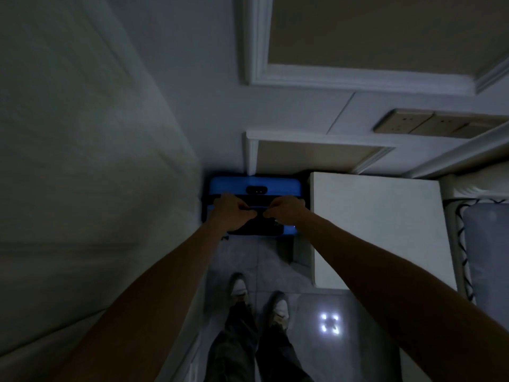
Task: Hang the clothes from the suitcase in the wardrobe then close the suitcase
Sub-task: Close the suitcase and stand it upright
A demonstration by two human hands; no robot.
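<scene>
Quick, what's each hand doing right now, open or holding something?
Left hand: fingers curled, gripping the blue suitcase top.
Right hand: fingers curled, gripping it too; exact part too dark to tell.

In a dim room a blue suitcase (234, 186) stands on the tiled floor (275, 260) against the wall (214, 106), between a large white panel (82, 161) and a white cabinet (371, 230). The left hand (234, 213) and the right hand (286, 212), near each other, grip its top with curled fingers (248, 213). Light shoes (238, 288) stand below.
</scene>
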